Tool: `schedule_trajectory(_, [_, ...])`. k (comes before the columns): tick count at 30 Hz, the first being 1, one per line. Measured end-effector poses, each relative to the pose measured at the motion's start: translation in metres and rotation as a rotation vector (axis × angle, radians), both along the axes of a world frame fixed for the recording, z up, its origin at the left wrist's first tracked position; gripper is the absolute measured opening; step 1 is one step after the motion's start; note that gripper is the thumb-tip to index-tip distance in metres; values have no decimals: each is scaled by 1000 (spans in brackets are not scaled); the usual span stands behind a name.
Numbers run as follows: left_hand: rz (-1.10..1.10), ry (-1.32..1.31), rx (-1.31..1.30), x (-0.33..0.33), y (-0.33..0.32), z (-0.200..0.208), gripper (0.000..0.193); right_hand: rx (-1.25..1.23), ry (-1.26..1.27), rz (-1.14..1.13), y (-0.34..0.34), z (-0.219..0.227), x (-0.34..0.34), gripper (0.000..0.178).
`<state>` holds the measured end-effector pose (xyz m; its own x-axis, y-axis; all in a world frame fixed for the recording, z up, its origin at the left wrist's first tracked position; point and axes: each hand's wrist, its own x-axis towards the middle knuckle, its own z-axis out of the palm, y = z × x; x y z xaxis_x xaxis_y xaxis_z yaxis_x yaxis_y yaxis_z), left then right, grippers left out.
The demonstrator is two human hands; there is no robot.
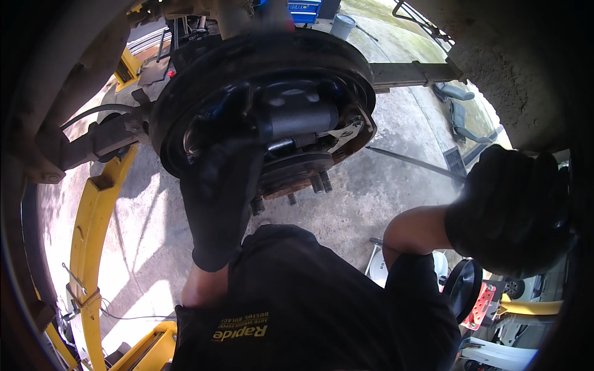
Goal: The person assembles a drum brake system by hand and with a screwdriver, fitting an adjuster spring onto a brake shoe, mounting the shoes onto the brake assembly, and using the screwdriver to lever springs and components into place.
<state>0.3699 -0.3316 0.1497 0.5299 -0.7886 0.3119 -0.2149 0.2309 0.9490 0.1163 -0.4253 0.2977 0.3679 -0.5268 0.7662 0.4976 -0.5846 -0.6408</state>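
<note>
A drum brake assembly [263, 52] hangs in front of me with its drum off. Its dark wheel cylinder [297, 116], a threaded adjuster [291, 143] and hub studs [318, 182] show. My left hand [221, 191], in a black glove, reaches up to the left part of the brake; its fingers are dark and blurred against the parts. Out to the right, my right hand [513, 213], also black-gloved, is closed in a fist. A long thin metal rod [414, 162] runs from that fist toward the brake's right edge; any handle is hidden.
A yellow lift post [93, 241] stands on the left, with a yellow base [145, 352] below. The axle beam [411, 74] extends right behind the brake. A grey bucket [342, 26] and blue tool chest [304, 10] are far off. Red perforated metal [479, 306] sits lower right.
</note>
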Motion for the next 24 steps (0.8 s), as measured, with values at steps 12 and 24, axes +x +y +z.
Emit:
schedule_trajectory(12, [-131,63,-41,19,1,-21,26,-275,893,-142,14,-68,71,56])
schedule_trajectory(24, [-160,79,1,16,-3,-8,23,-150,952,42,5,-63,82,40])
